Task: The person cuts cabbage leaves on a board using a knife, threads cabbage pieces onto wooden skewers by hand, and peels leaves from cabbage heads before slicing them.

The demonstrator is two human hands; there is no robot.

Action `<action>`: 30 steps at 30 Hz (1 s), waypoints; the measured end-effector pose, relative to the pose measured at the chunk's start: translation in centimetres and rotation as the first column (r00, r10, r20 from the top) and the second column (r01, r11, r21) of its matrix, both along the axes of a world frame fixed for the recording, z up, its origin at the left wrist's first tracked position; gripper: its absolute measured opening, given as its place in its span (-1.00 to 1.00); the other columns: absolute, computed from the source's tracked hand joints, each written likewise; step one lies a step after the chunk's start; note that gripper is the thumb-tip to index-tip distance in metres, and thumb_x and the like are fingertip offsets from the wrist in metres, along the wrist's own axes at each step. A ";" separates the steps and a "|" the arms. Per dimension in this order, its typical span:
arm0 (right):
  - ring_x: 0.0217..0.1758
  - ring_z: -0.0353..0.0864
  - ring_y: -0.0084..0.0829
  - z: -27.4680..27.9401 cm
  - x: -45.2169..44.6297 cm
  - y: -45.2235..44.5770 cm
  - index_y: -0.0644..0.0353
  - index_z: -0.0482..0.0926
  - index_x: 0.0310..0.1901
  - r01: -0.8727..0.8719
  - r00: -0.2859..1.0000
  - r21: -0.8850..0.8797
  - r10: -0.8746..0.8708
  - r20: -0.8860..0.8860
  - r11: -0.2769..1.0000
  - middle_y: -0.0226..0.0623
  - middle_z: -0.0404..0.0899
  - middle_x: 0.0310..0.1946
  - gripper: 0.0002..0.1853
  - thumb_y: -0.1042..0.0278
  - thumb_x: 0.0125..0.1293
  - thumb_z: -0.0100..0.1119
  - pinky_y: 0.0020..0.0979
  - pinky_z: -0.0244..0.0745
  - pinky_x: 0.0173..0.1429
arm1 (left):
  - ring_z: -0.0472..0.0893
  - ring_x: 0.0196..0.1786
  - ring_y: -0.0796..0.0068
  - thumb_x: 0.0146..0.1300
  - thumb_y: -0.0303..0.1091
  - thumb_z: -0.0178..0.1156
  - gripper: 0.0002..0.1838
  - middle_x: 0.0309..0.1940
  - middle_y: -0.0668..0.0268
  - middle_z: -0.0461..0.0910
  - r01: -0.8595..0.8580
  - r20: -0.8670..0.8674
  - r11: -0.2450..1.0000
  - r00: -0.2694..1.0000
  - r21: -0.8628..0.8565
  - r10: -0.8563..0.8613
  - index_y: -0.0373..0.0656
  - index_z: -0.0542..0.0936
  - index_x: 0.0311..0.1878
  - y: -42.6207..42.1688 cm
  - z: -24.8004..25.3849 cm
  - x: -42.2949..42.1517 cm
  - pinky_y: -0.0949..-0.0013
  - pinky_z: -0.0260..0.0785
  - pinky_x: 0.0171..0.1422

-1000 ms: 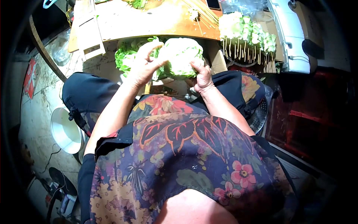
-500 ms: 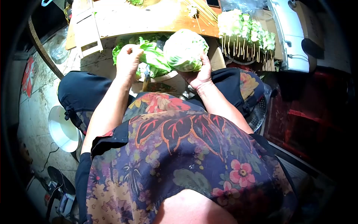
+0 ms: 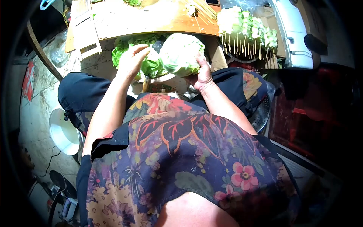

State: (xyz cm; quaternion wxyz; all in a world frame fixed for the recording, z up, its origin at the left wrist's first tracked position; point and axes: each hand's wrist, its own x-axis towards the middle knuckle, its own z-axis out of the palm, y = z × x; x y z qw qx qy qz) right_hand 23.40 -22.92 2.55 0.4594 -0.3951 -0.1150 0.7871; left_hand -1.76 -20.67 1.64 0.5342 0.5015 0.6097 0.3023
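Observation:
My right hand [image 3: 203,75] holds a round, pale green cabbage [image 3: 181,54] from its right and underside. To the left of it, my left hand [image 3: 131,62] is raised with fingers stretched toward the cabbage, apart from it and holding nothing. Loose green leaves [image 3: 153,69] lie in a pile between and below my hands, partly hidden by the left one. Under the leaves a pale container rim [image 3: 166,77] shows. A wooden handle [image 3: 146,84] sticks out toward me there; what it belongs to is hidden.
A wooden table [image 3: 151,24] stands ahead, with loose sticks [image 3: 206,17] and a white frame [image 3: 86,36] at its left. Skewered vegetables [image 3: 247,28] stand at the right beside a white appliance [image 3: 293,34]. A white bucket [image 3: 64,130] is by my left leg.
My left hand has let go of a green leaf, which now lies lower among the others. The cabbage in my right hand has shifted slightly left and down.

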 end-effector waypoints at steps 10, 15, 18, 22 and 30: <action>-0.01 0.53 -0.42 -0.5 -1.0 -0.5 0.33 0.33 0.21 -0.282 0.918 0.308 0.162 0.361 0.909 -0.22 0.53 -0.03 -0.36 0.28 0.11 0.30 -0.44 0.43 0.13 | 0.33 0.30 0.29 -0.07 -0.19 0.48 -0.07 0.30 0.13 0.31 0.140 0.458 0.989 0.882 -0.040 -0.107 -0.20 0.24 0.36 -2.6 1.5 1.4 0.31 0.23 0.33; 0.06 0.49 -0.49 1.3 -1.6 -0.5 0.32 0.31 0.22 -0.411 0.819 0.311 0.197 0.538 0.857 -0.21 0.52 -0.01 -0.23 0.35 -0.03 0.49 -0.45 0.41 0.17 | 0.33 0.30 0.29 -0.17 -0.20 0.53 -0.03 0.29 0.16 0.31 0.147 0.148 0.989 0.977 0.033 -0.150 -0.20 0.27 0.34 -3.0 3.1 1.6 0.29 0.20 0.36; 0.09 0.48 -0.46 0.3 -1.9 -0.8 0.28 0.33 0.23 -0.510 0.694 0.313 0.168 0.700 0.801 -0.22 0.48 0.07 -0.15 0.19 -0.10 0.55 -0.44 0.40 0.20 | 0.35 0.29 0.31 -0.22 -0.21 0.54 -0.04 0.25 0.18 0.36 0.093 0.274 0.996 0.957 0.006 -0.091 -0.19 0.30 0.32 -3.3 2.0 1.8 0.26 0.17 0.37; 0.16 0.45 -0.37 0.9 -1.9 -0.2 0.27 0.33 0.24 -0.581 0.573 0.326 0.091 0.814 0.745 -0.14 0.45 0.11 -0.11 0.07 -0.12 0.54 -0.40 0.36 0.25 | 0.40 0.22 0.33 -0.15 -0.24 0.46 -0.13 0.18 0.19 0.42 0.080 0.553 0.990 0.833 -0.116 -0.002 -0.20 0.32 0.30 -3.0 -0.1 0.9 0.27 0.23 0.32; 0.09 0.50 -0.44 3.8 -1.9 0.5 0.17 0.41 0.21 -0.615 0.584 0.470 -0.036 0.811 0.633 -0.27 0.48 0.07 -0.38 0.26 0.11 0.39 -0.43 0.46 0.15 | 0.44 0.23 0.25 -0.01 -0.10 0.29 -0.19 0.19 0.15 0.43 0.062 0.824 0.989 0.561 -0.137 0.079 -0.20 0.28 0.32 -3.5 1.4 0.4 0.16 0.24 0.35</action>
